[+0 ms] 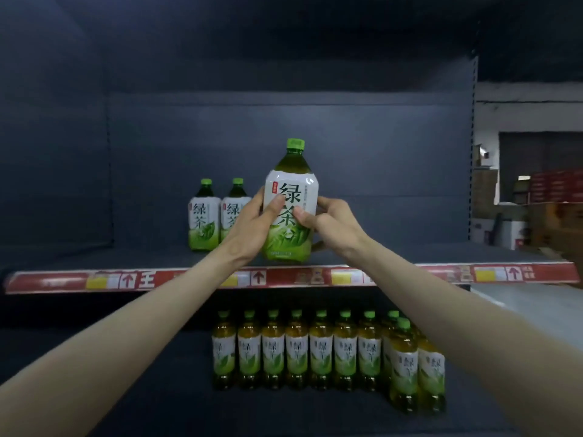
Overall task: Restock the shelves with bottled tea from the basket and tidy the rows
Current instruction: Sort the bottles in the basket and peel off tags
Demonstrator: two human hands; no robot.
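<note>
Left hand [252, 223] and right hand [332, 223] clasp a large tea bottle [291, 190] from either side, thumbs curled across its label. The bottle stands upright between them at the front of the upper shelf [426, 252], just right of two matching bottles [205, 216]. Smaller bottles [320, 351] line the lower shelf [157, 357].

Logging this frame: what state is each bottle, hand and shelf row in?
Large green-capped plastic tea bottle: upright, capped, at the upper shelf front.
Left hand: grips its left side.
Right hand: grips its right side.
Two matching large bottles: upright, capped, side by side behind.
Small tea bottles, lower shelf: upright capped row.
Right-end small bottles: forward of the row.
</note>
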